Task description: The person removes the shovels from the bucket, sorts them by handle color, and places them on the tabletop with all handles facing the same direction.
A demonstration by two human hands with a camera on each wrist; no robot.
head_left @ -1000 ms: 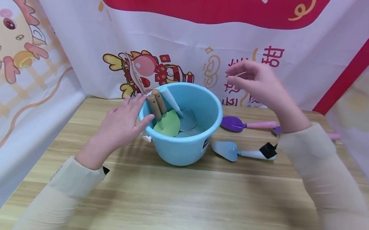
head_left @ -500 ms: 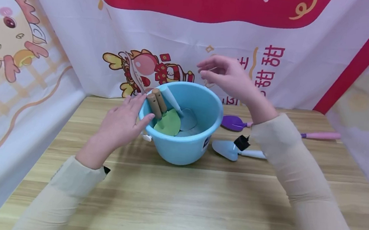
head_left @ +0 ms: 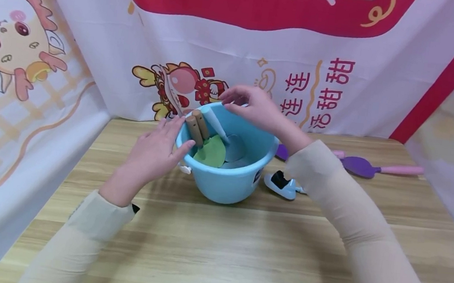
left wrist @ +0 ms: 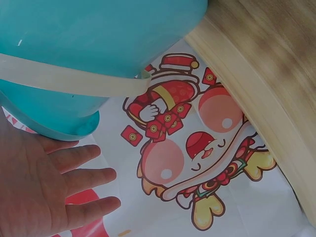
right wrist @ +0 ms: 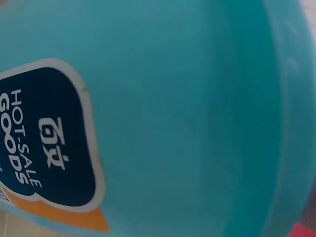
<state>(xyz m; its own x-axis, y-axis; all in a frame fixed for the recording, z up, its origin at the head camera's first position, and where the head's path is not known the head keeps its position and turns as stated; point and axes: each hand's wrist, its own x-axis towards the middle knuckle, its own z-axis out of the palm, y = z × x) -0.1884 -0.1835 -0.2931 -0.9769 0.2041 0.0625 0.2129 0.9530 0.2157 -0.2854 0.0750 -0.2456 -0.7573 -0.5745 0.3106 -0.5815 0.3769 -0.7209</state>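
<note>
My left hand (head_left: 154, 152) rests at the left rim of a light blue bucket (head_left: 226, 186), its fingers straight. The left wrist view has the same hand's spread fingers beside the bucket's rim and white handle (left wrist: 74, 81). Over the back rim hovers my right hand (head_left: 254, 107), fingers loosely curled, with nothing visible in it. Inside the bucket, a green-bladed trowel (head_left: 212, 153), two brown wooden handles (head_left: 197, 126) and a trowel with a pale blue handle (head_left: 214, 121) lean left. Bucket wall and a dark label (right wrist: 49, 133) fill the right wrist view.
Right of the bucket lies a light blue trowel (head_left: 286, 191), partly covered by the right sleeve and a black wrist piece. Behind it are a purple trowel with a pink handle (head_left: 359, 167) and another purple trowel (head_left: 282, 152), partly hidden. A printed cloth (head_left: 171, 42) hangs behind the wooden table (head_left: 214, 252).
My right hand has moved left and lower, from right of the bucket to over its back rim. The left hand stays at the rim. The head view has shifted slightly.
</note>
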